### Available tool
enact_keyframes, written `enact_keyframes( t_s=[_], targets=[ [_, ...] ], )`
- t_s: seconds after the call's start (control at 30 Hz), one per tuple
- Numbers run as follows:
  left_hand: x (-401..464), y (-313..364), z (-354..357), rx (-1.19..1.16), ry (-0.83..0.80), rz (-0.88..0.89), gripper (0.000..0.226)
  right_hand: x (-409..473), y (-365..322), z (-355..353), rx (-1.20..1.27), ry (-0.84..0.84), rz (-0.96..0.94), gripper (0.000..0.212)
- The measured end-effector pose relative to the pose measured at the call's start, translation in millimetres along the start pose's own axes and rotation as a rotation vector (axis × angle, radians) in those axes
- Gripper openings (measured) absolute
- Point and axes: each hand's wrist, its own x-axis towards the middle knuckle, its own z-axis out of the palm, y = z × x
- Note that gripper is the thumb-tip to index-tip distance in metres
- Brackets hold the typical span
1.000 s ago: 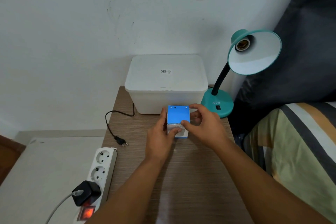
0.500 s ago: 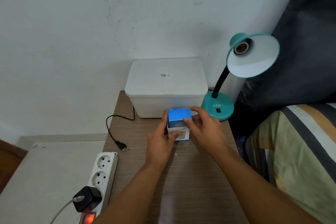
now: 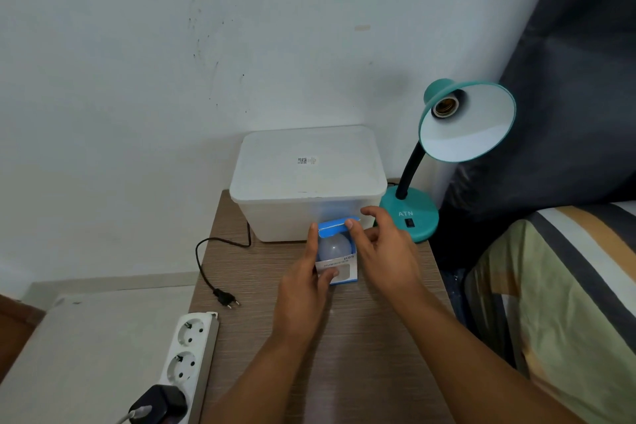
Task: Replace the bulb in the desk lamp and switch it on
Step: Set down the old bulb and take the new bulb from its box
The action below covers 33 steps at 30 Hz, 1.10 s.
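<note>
— What is seen behind and beneath the work?

— White wall fills the upper frame, and a wood-grain counter (image 3: pixel 344 337) runs down the centre. A white lidded bin (image 3: pixel 308 179) is set at its far end, with a teal desk lamp (image 3: pixel 447 148) at centre right, its socket (image 3: pixel 444 106) left bare.

— Where is the bulb kept?

— A white bulb (image 3: pixel 333 247) is seen inside a small blue-and-white box (image 3: pixel 339 258) at frame centre, its blue flap (image 3: pixel 335 227) lifted open.

— How are the grips set?

— The box is held by the left hand (image 3: pixel 306 293), thumb on its front face. The flap is pinched at its edge by the right hand (image 3: pixel 385 251), the other fingers loosely spread.

— Anything else?

— A loose black plug (image 3: pixel 225 298) is laid at centre left, and a power strip (image 3: pixel 186 351) at lower left.
</note>
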Motion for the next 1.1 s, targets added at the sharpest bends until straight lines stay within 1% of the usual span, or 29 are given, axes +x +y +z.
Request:
enact_keyframes(
  t_s=[0.1, 0.27, 0.33, 0.43, 0.6, 0.73, 0.83, 0.97, 1.1],
  targets=[
    [2, -1, 0, 0.067, -0.011, 0.013, 0.094, 1, -3, 0, -0.021, 0.009, 0.021, 0.057],
    [3, -3, -1, 0.096, -0.041, 0.026, 0.088, 2, -9, 0, -0.033, 0.025, 0.035, 0.055],
    [5, -3, -2, 0.099, -0.024, 0.045, 0.09, 2, -10, 0, -0.033, 0.02, 0.027, 0.056],
    [9, 0, -4, 0.02, -0.006, 0.034, 0.096, 1, -7, -3, -0.013, 0.002, 0.018, 0.058],
    [14, 5, -9, -0.009, -0.046, 0.024, 0.103, -7, 11, -3, 0.12, -0.065, 0.004, 0.061],
    [18, 11, -11, 0.052, -0.044, 0.054, 0.105, -10, 18, -3, 0.031, -0.084, -0.07, 0.052],
    [22, 11, -13, 0.047, -0.064, 0.043, 0.109, -4, 18, -2, -0.056, -0.121, -0.134, 0.047],
    [27, 12, -16, 0.104, -0.068, 0.072, 0.115, 8, 14, -3, -0.127, -0.163, -0.171, 0.049],
    [32, 14, -17, 0.154, -0.087, 0.064, 0.119, 22, 8, -3, -0.206, -0.232, -0.149, 0.055]
  ],
)
